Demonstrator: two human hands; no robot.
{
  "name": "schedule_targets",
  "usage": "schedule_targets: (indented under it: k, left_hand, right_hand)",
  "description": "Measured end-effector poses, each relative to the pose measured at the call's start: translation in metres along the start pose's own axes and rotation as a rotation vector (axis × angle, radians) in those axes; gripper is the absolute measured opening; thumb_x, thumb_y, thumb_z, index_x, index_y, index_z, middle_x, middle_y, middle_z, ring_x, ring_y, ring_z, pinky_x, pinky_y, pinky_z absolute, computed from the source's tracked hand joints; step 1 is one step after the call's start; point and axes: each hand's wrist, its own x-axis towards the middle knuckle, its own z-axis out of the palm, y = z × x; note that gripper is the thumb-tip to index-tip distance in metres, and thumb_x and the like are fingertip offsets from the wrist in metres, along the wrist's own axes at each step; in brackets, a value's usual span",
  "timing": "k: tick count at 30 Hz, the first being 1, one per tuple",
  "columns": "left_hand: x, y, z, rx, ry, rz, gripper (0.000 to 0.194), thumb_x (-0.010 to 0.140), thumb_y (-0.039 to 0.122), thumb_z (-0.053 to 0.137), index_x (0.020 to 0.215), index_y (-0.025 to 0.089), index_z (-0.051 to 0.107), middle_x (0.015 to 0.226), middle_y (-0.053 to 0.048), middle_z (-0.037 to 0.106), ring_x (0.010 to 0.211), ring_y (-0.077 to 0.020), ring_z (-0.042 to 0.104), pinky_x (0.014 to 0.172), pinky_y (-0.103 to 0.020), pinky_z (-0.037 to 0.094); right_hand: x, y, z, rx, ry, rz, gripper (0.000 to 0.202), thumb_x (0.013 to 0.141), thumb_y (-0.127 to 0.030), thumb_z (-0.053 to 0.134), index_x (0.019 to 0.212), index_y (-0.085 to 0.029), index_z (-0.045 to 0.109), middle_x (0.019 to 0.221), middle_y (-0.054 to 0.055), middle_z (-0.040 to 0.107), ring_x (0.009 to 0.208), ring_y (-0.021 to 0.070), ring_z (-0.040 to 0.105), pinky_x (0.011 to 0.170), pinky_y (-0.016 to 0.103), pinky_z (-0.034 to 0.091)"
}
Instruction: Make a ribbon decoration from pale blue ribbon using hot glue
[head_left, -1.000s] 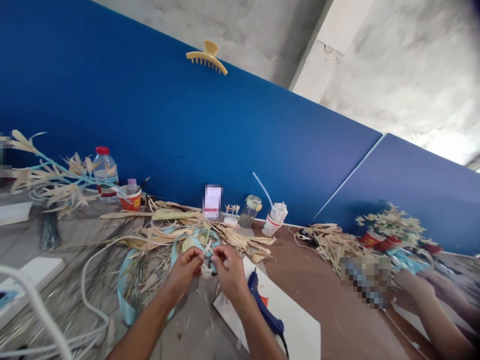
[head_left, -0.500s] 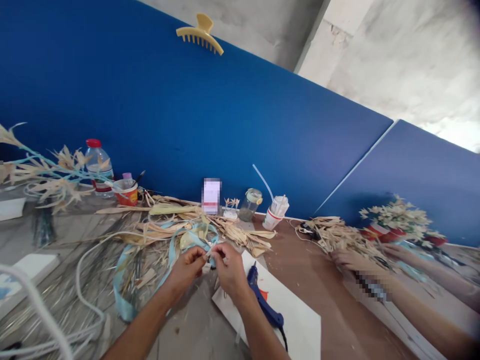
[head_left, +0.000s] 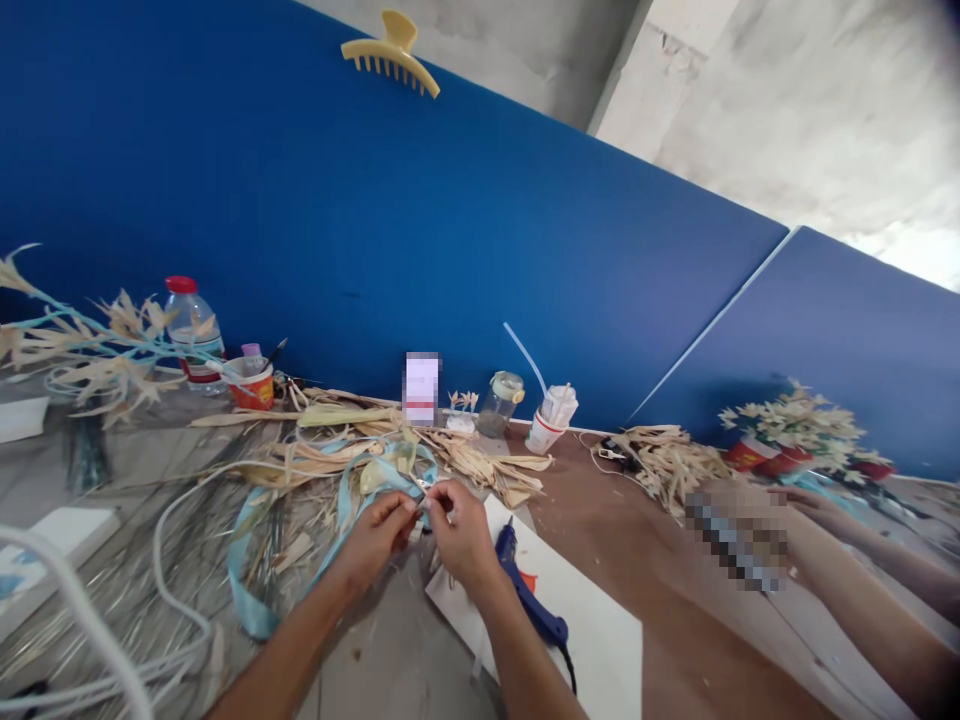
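Observation:
My left hand [head_left: 382,535] and my right hand [head_left: 456,528] meet fingertip to fingertip over the table. Both are closed in a pinch around something small and pale, mostly hidden by the fingers and too small to name. Just behind them lie light-blue ribbon [head_left: 390,474] and dried corn husks [head_left: 469,462]. A blue glue gun [head_left: 529,590] rests on a white board [head_left: 600,625], close to my right forearm. Left of my left forearm, a loop of the blue ribbon curls over thin wires [head_left: 150,550].
Along the blue partition [head_left: 450,230] stand a bottle [head_left: 195,330], a red cup [head_left: 251,385], a phone [head_left: 421,390], a jar [head_left: 500,405] and a paper cup [head_left: 547,425]. White cable [head_left: 161,560] loops at left. At right, another person's arms [head_left: 847,590] reach toward husks [head_left: 675,465].
My hands stay nearly in place, the left fingertips shifting slightly against the right. At right, the other person's hands have moved a little. The view has tilted slightly.

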Motion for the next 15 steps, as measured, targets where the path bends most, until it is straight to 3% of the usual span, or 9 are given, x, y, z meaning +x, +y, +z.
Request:
schedule_targets:
  k: [5, 15]
  left_hand:
    - [-0.0005, 0.0014, 0.0012, -0.058, 0.000, -0.093, 0.034, 0.065, 0.047, 0.069, 0.057, 0.019, 0.051, 0.046, 0.008, 0.038, 0.043, -0.0077, 0.030, 0.044, -0.021, 0.025]
    - [0.0029, -0.0055, -0.0011, 0.001, -0.006, -0.064, 0.033, 0.066, 0.047, 0.069, 0.061, 0.018, 0.055, 0.048, 0.008, 0.040, 0.044, -0.0081, 0.034, 0.045, -0.021, 0.028]
  right_hand:
    - [0.0001, -0.0021, -0.0015, 0.004, -0.010, -0.003, 0.011, 0.077, -0.016, 0.048, 0.075, -0.018, 0.059, 0.070, 0.001, 0.060, 0.066, 0.0146, 0.056, 0.063, 0.024, 0.043]
    - [-0.0009, -0.0009, -0.0009, -0.007, 0.003, 0.006, 0.012, 0.076, -0.013, 0.048, 0.075, -0.019, 0.059, 0.070, 0.001, 0.061, 0.066, 0.0147, 0.057, 0.064, 0.024, 0.043]
